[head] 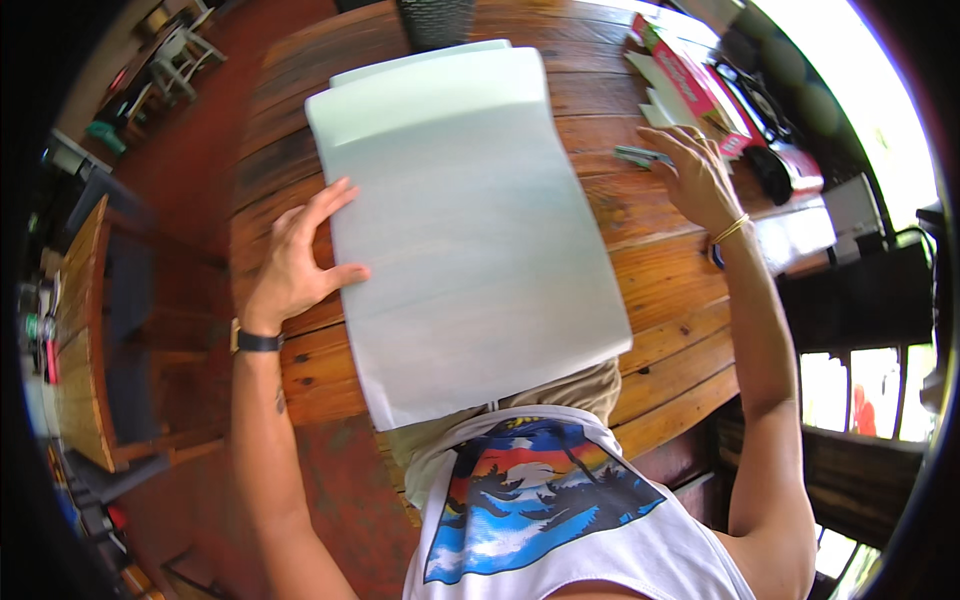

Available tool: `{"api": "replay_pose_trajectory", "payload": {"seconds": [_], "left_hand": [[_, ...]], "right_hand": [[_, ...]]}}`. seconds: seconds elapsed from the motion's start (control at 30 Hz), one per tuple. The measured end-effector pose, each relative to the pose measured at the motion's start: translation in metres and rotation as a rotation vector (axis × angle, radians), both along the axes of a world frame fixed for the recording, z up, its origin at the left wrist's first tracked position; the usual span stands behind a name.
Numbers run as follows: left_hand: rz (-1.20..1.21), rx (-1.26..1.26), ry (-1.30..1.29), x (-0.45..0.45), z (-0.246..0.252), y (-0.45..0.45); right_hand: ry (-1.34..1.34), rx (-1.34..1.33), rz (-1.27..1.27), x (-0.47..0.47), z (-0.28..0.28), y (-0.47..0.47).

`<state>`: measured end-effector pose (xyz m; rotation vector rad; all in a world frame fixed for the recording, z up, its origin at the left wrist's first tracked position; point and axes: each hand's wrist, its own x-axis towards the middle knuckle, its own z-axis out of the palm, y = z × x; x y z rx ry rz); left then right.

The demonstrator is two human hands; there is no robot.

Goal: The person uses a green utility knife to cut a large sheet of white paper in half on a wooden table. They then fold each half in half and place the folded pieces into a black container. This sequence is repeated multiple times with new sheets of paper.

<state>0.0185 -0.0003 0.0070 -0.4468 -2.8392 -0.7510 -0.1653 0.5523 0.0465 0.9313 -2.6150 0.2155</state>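
Observation:
A long sheet of white paper point(480, 247) stretches over the wooden table point(660, 277), its near edge overhanging towards my lap. The far end looks folded or curled over, and part of another layer shows behind it. My left hand point(296, 259) is at the paper's left edge, thumb and fingers spread, the thumb tip over the sheet. To the right of the paper, my right hand point(694, 176) reaches forward with its fingers loosely apart. Its thumb and fingertips are close to a small silver and green object point(637, 155); whether they touch it is unclear.
A red and white carton point(682, 79) lies at the back right, with white paper pieces point(664, 109) beside it. A dark textured container point(435, 22) stands at the far edge. Black items point(769, 172) sit near the right edge. Another wooden table point(82, 337) is at left.

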Motion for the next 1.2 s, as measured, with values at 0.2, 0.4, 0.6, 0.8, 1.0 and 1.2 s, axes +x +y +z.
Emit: {"api": "replay_pose_trajectory", "payload": {"seconds": [0.2, 0.4, 0.6, 0.8, 1.0, 1.2], "left_hand": [[0.017, 0.007, 0.015, 0.002, -0.012, -0.001], [0.026, 0.029, -0.035, 0.002, -0.009, 0.000], [0.044, 0.058, -0.037, 0.002, -0.006, 0.002], [0.069, 0.133, -0.079, 0.002, -0.010, 0.003], [0.063, 0.136, -0.071, 0.001, -0.012, 0.003], [0.083, 0.081, -0.199, 0.001, -0.004, 0.002]], "right_hand": [[-0.204, -0.036, 0.075, -0.011, 0.020, -0.042], [-0.222, -0.292, 0.560, 0.020, 0.049, -0.165], [-0.203, -0.045, 0.711, 0.063, 0.019, -0.294], [-0.141, 0.057, 0.684, 0.071, 0.005, -0.324], [-0.177, 0.080, 0.677, 0.072, 0.002, -0.326], [-0.105, 0.113, 0.726, 0.072, 0.008, -0.327]]}}
